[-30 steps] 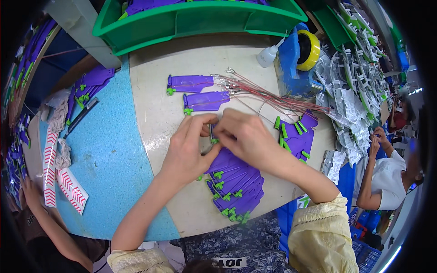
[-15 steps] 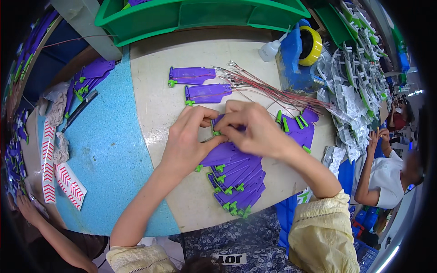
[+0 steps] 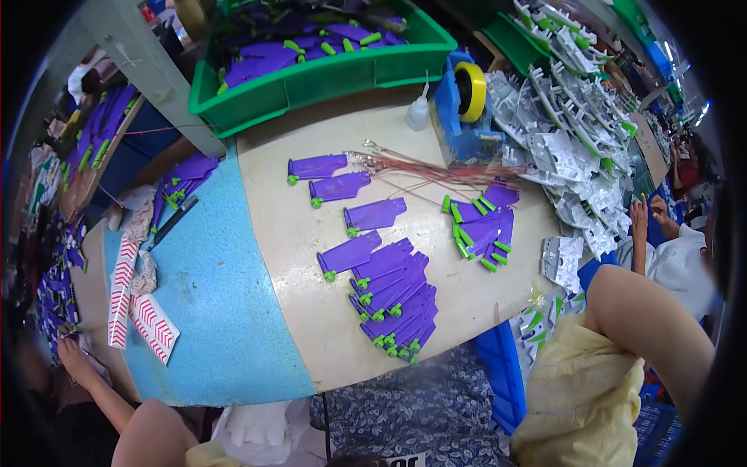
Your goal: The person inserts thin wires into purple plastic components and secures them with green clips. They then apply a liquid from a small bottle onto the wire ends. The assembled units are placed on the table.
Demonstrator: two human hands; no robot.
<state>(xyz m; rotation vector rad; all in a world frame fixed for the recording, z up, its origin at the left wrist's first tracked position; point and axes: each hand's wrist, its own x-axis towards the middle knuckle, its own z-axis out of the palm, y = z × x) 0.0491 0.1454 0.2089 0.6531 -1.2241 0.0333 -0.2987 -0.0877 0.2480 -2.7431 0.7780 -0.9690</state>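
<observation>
Neither of my hands shows. Only a bare part of my left arm (image 3: 156,437) is at the lower left edge, and my right arm (image 3: 650,331) bends out at the right above a pale yellow sleeve (image 3: 580,401). On the table, a flat purple plastic piece (image 3: 375,215) with a green knob lies apart. Two like it, an upper piece (image 3: 317,166) and a second piece (image 3: 340,187), lie beyond, by a bundle of thin red and dark wires (image 3: 443,173). Nearer me, a purple piece (image 3: 350,254) tops a fanned row of purple pieces (image 3: 401,300).
Purple pieces with green ends (image 3: 482,226) lie right of centre. At the back are a green crate (image 3: 327,83), white dropper bottle (image 3: 418,114) and yellow tape roll (image 3: 470,91). Grey-white plastic parts (image 3: 572,152) pile at right. Another person's hand (image 3: 76,359) is far left.
My hands have left the purple piece at the centre and gone out to the sides, out of view. The whole view has shifted, showing more of the crate.
</observation>
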